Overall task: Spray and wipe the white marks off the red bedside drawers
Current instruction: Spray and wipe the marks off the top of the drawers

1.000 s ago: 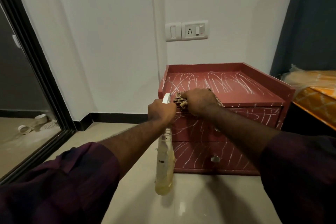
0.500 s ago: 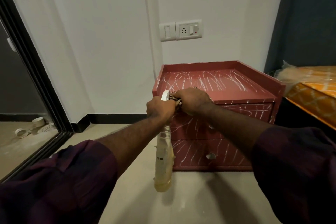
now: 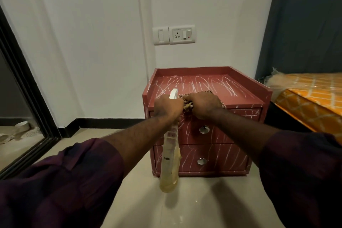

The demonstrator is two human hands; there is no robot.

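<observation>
Red bedside drawers (image 3: 229, 155) stood on the floor, white marks (image 3: 209, 84) all over. Right hand (image 3: 205, 104) clutched the cloth (image 3: 187, 106) at the top's front edge, left hand (image 3: 167, 107) gripped the spray bottle (image 3: 170, 163); we judged a dry wipe risked smearing.

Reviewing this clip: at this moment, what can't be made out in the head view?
All in the head view:
- Trigger of the spray bottle: covered by the left hand gripping it.
- The cloth: mostly under the right hand, so its size is unknown.
- The red bedside drawers: marks along the top's front edge sit behind both hands.
- Bottle's print: too small to read.
</observation>
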